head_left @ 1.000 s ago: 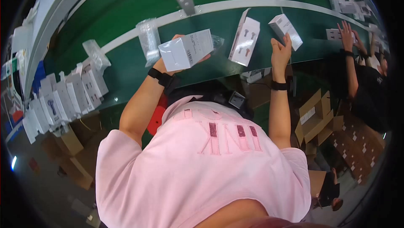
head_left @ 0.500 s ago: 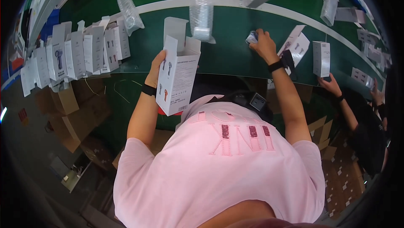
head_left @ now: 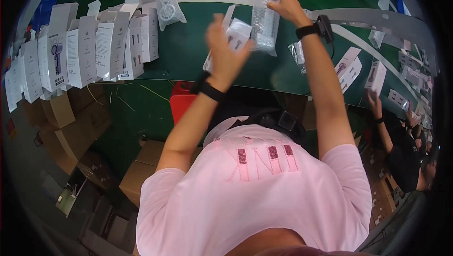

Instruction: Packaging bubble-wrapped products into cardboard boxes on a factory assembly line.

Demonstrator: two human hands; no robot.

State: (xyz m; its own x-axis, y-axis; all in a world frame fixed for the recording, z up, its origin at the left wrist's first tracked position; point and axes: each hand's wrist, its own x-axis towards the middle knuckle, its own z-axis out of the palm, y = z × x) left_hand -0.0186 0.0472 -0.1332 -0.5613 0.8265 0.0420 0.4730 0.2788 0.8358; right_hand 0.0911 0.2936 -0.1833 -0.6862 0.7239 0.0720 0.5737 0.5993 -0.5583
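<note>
On green conveyor belt (head_left: 188, 62), far left: row of upright white cardboard product boxes (head_left: 89, 50). Left hand (head_left: 225, 53) (blurred) grasps an open white carton (head_left: 236, 31), above the belt. Right hand (head_left: 288, 5) pinches a clear bubble-wrap pouch (head_left: 264, 22) by its top, just beside the carton. Further right, a co-worker's hand (head_left: 375, 105).

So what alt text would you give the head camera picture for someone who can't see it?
Seen from above, a person in a pink shirt reaches over a green belt: the right hand grips a clear bubble-wrap pouch, the left hand holds a white box. Open white boxes line the left.
</note>
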